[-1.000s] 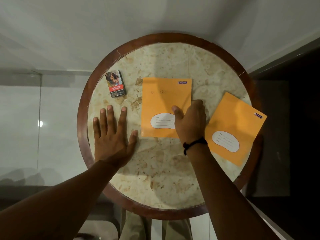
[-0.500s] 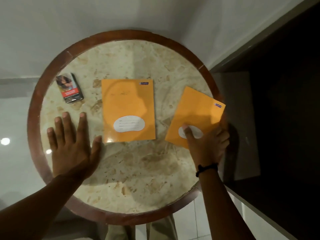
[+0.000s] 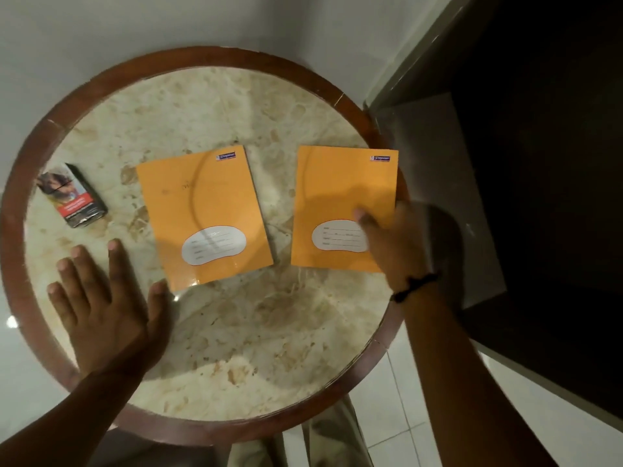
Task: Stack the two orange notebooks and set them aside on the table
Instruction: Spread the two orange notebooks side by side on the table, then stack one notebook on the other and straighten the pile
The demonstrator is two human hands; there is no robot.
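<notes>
- Orange notebooks, two, flat on marble counter [image 3: 215,106], side by side, apart, not yet stacked: left notebook [image 3: 202,210] mid-counter, right notebook [image 3: 340,197] near right rim.
- Right hand [image 3: 392,244] on right notebook's lower right corner, thumb on cover; grip on edge blurred, cannot tell if clenched.
- Left hand [image 3: 101,305] flat on counter, fingers spread, grip released.
- Likely thin, light, bendable, glossy; best slid, then pinched at an edge.

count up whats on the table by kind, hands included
orange notebooks: 2, left notebook and right notebook
cigarette pack: 1
hands: 2, left hand flat on the table, right hand on the right notebook
total: 5
</notes>
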